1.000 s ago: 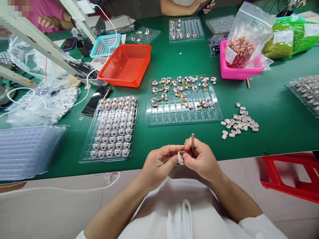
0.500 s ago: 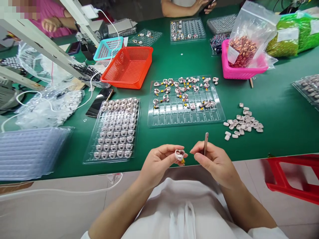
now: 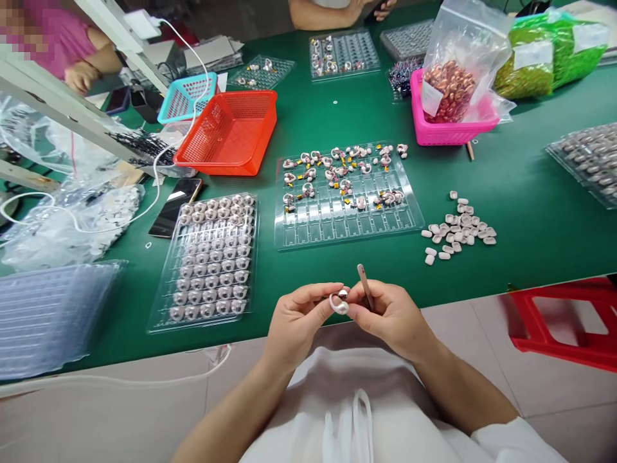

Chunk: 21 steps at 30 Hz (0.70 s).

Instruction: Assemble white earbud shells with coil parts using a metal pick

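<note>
I see the small white curved piece (image 3: 340, 308) held up between the person's hands, by the near edge of the counter (image 3: 299, 273). The left hand (image 3: 295, 321) pinches it in its fingers; the right hand (image 3: 393, 315) grasps a slim metal tool (image 3: 364, 280), fingertips seemingly touching the piece's pearly bulb. It looks light and stiff, probably slippery on that gloss; I'd hold the curved band, lightly.

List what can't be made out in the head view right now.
In the head view:
- Slim metal tool: lower end hidden by the right hand.
- Pink plastic basket: floor hidden by the clear bag of copper-coloured parts.
- Clear plastic tray of silvery parts: cut off by the right edge.
- Rectangular white label: print too small.
</note>
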Each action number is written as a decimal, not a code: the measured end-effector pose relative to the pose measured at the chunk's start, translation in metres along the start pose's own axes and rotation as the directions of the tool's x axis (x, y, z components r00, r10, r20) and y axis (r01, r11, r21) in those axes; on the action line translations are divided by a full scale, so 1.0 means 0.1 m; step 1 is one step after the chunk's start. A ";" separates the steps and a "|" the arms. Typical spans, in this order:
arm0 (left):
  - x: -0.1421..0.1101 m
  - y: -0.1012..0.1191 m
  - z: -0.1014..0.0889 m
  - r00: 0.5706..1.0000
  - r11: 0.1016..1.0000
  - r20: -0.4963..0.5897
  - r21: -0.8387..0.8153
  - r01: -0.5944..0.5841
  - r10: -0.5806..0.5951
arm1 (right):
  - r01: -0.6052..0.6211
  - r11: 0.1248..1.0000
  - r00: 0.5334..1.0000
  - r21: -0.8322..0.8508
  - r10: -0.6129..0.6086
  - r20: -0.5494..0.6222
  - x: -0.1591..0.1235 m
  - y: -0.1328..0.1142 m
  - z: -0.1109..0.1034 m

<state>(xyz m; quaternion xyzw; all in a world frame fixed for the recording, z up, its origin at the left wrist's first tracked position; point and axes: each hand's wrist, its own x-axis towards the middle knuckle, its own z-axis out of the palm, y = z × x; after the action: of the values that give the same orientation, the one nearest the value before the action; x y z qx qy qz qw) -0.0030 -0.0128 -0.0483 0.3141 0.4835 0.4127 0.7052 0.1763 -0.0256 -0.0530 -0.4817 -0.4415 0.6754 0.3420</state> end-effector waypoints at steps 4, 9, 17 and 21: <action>0.00 -0.05 0.00 0.999 0.999 -0.034 0.021 -0.031 0.032 | 0.009 1.000 1.000 -0.003 -0.009 -0.023 0.01 0.02 0.05; -0.02 -0.09 0.01 0.996 0.997 -0.049 0.015 -0.069 0.070 | 0.015 0.998 0.998 0.061 -0.011 -0.064 0.05 0.07 0.11; -0.02 -0.09 0.02 0.996 0.997 -0.050 -0.017 -0.078 0.077 | 0.079 0.997 0.997 -0.012 -0.079 0.013 0.01 -0.02 0.00; -0.01 -0.07 0.03 0.993 0.993 -0.034 0.032 -0.113 0.114 | 0.262 0.954 0.964 -0.145 -0.264 0.002 -0.02 -0.07 -0.04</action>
<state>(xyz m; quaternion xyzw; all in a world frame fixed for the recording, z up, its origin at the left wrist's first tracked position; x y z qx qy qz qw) 0.0011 -0.0175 -0.0527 0.3441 0.4836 0.4503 0.6670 0.1808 -0.0234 -0.0468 -0.4481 -0.5461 0.5860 0.3970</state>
